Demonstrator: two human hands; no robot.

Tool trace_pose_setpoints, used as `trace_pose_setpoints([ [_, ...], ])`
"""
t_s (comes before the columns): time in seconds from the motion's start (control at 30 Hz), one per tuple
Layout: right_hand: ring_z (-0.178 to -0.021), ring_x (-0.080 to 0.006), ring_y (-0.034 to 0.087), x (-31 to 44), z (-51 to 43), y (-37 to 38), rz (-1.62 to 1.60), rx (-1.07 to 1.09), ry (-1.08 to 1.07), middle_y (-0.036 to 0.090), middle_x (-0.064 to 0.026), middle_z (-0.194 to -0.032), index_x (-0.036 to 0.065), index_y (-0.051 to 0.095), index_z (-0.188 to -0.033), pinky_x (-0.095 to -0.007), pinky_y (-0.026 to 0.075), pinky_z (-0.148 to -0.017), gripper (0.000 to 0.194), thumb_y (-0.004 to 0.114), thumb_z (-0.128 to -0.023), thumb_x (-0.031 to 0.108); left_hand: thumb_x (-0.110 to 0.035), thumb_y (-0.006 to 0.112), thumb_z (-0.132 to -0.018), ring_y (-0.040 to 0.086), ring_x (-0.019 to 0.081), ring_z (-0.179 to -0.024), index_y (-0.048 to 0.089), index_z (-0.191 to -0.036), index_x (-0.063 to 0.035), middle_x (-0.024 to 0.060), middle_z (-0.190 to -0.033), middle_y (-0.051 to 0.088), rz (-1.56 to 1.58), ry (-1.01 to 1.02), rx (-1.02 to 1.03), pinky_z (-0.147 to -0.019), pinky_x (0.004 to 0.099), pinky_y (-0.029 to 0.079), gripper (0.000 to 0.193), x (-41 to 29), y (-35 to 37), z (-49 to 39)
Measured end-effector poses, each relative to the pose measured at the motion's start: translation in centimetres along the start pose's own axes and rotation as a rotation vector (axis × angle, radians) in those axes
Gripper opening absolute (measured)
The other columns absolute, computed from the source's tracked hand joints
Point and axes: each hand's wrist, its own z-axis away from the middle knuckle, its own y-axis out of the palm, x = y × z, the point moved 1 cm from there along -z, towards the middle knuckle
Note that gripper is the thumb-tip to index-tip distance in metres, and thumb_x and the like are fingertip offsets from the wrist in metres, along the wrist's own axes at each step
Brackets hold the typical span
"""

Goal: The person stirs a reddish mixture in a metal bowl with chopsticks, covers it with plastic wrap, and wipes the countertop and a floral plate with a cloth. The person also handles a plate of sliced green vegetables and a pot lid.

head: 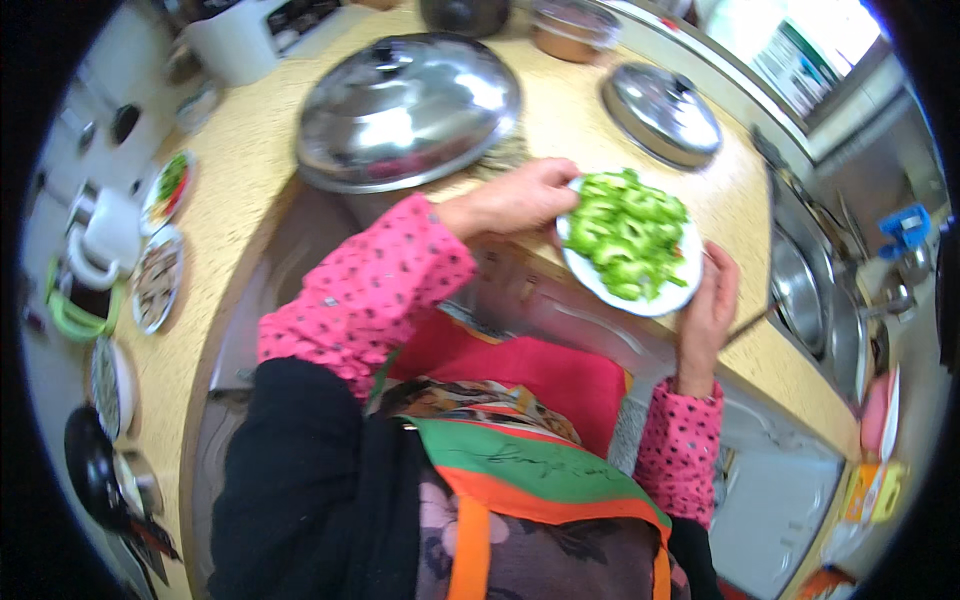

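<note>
A white plate (pixel 650 306) heaped with sliced green bitter melon (pixel 626 229) is held up between my two hands, close over the counter's front edge. My left hand (pixel 525 196) grips its left rim, thumb on top, with part of the fingers hidden behind it. My right hand (pixel 709 304) supports the opposite rim with its fingers along the side. Behind my left hand, a large domed steel lid (pixel 409 112) lies on the yellow countertop (pixel 559 97). A smaller steel lid (pixel 660 116) rests beyond the plate.
Along the left counter stand a plate of cut vegetables (pixel 169 191), a plate of sliced food (pixel 157 279), a bowl (pixel 112 386) and a black pan (pixel 94 469). A steel sink with a metal basin (pixel 796 289) is at the right. A covered container (pixel 574 34) stands at the back.
</note>
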Motion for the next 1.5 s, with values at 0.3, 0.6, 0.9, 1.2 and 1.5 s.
trace_pose_setpoints([
  [0.3,-0.093,-0.0098,0.063,-0.8,0.4,-1.2,-0.125,0.022,0.156,0.069,-0.0113,-0.125,0.003,0.052,-0.144,-0.0196,0.046,-0.070,0.037,0.053,-0.114,0.024,-0.012,0.056,-0.104,0.074,0.0143,-0.088,0.065,-0.127,-0.0009,0.0059,-0.106,0.075,0.208,0.128,-0.210,-0.074,0.0319,0.063,0.027,-5.8,-4.6,7.6],
  [0.6,-0.091,-0.0086,0.060,-2.4,0.2,-1.9,-0.135,0.082,0.156,0.070,-0.0063,-0.119,0.004,0.053,-0.143,-0.0200,0.044,-0.071,0.035,0.056,-0.112,0.019,-0.007,0.051,-0.100,0.073,0.0183,-0.085,0.062,-0.125,0.0062,0.0109,-0.105,0.073,0.006,0.125,-0.963,-0.072,0.0325,0.062,0.031,-5.4,-18.0,24.0],
  [0.9,-0.089,-0.0069,0.058,-3.0,-0.3,-2.1,-0.089,0.105,0.180,0.069,-0.0016,-0.116,0.005,0.056,-0.141,-0.0191,0.041,-0.071,0.034,0.058,-0.111,0.020,-0.001,0.046,-0.100,0.075,0.0267,-0.085,0.056,-0.121,0.0097,0.0182,-0.111,0.071,0.101,0.134,-1.454,-0.070,0.0389,0.067,0.026,0.8,-20.5,31.8],
  [1.2,-0.089,-0.0075,0.059,-3.0,-0.4,-2.0,-0.104,0.134,0.143,0.069,-0.0015,-0.113,0.004,0.056,-0.139,-0.0192,0.041,-0.071,0.032,0.058,-0.111,0.019,0.005,0.040,-0.100,0.074,0.0328,-0.098,0.048,-0.129,0.0109,0.0228,-0.121,0.068,0.222,0.210,-1.447,-0.079,0.0429,0.068,0.030,1.4,-19.3,33.2],
  [1.5,-0.090,-0.0094,0.059,-2.3,-0.2,-2.0,-0.060,0.134,0.158,0.069,-0.0047,-0.114,0.003,0.056,-0.140,-0.0213,0.045,-0.077,0.033,0.057,-0.112,0.021,0.001,0.041,-0.107,0.072,0.0309,-0.104,0.050,-0.130,0.0094,0.0215,-0.128,0.064,0.338,0.233,-1.471,-0.086,0.0436,0.068,0.026,2.2,-19.5,33.5],
])
